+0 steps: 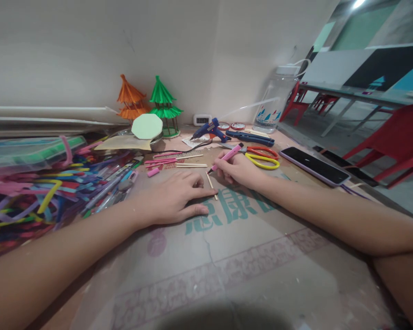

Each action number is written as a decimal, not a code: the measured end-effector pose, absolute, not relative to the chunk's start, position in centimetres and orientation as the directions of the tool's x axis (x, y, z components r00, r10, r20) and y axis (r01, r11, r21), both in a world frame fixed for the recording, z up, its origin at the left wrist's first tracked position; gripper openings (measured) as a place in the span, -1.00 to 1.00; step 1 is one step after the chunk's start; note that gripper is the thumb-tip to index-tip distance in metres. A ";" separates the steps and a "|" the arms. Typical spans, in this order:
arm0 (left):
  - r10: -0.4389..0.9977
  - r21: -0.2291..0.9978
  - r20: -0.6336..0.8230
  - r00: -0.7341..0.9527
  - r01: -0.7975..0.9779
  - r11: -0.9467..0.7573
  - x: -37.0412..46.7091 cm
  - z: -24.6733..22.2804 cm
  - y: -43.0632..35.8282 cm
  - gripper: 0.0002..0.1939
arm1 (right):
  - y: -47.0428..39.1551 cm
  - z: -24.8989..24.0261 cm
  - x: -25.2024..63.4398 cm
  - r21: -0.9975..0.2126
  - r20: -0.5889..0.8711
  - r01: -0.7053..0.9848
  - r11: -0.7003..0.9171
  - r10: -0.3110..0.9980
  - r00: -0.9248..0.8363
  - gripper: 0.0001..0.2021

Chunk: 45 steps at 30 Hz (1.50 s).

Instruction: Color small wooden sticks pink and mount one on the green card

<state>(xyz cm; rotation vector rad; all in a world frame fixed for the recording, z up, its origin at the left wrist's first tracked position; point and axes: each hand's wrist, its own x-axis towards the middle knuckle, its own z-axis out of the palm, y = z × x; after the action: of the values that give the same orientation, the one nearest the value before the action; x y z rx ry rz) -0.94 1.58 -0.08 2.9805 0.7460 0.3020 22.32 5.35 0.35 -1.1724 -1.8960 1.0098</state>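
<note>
My right hand is closed around a pink marker. Its dark tip points down at the upper end of a short thin wooden stick lying on the cardboard sheet. My left hand lies low on the cardboard, index finger and thumb stretched out and apart. That index fingertip rests on the lower part of the stick. A pink marker cap lies beyond the left hand. Behind it are several pink-coloured sticks and plain wooden sticks.
Coloured pipe cleaners are heaped at left. At the back stand an orange tiered model, a green tiered model, a blue glue gun and a water bottle. Scissors and a phone lie right.
</note>
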 end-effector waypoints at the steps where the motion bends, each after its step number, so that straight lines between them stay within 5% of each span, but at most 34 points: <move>1: 0.470 0.100 0.178 0.865 0.459 -0.883 -0.9 -0.1 1.6 -0.46 | 5.3 0.4 22.3 -0.871 0.139 0.397 0.288 0.922 -0.362 -0.82; 45: 0.470 0.135 0.183 0.864 0.451 -0.882 -0.9 0.2 1.5 -0.51 | 5.0 0.7 22.5 -0.922 0.078 0.308 0.233 0.893 -0.443 -0.83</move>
<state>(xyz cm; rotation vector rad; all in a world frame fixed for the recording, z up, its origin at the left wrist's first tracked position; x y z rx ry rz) -0.94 1.53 0.16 2.9474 0.7296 0.3228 22.47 5.03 0.70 -1.1004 -1.8831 1.1983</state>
